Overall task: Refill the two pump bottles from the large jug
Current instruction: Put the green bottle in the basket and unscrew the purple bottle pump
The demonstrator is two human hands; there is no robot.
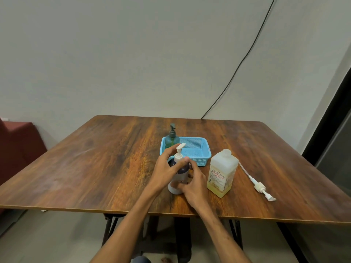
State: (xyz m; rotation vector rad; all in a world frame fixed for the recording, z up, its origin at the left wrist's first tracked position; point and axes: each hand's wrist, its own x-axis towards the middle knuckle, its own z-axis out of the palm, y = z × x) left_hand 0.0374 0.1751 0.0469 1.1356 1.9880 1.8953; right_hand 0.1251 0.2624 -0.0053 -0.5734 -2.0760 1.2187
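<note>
Gripped the dark pump bottle (pixel 179 172) low down with the right hand (pixel 194 185), fingers curled round its side. Pinched the white neck under its pump head with the left hand (pixel 164 168), thumb and fingers bent close. Had the bottle upright on the table (pixel 95 158), near the middle of the front edge. Saw the big jug (pixel 222 173) just to its right, with a little yellow stuff at the bottom. Saw a loose white pump (pixel 262 186) with a long tube lying flat toward the right edge. Saw the green pump bottle (pixel 171 139) standing at the far left corner of the blue basket (pixel 201 150), behind the hands.
</note>
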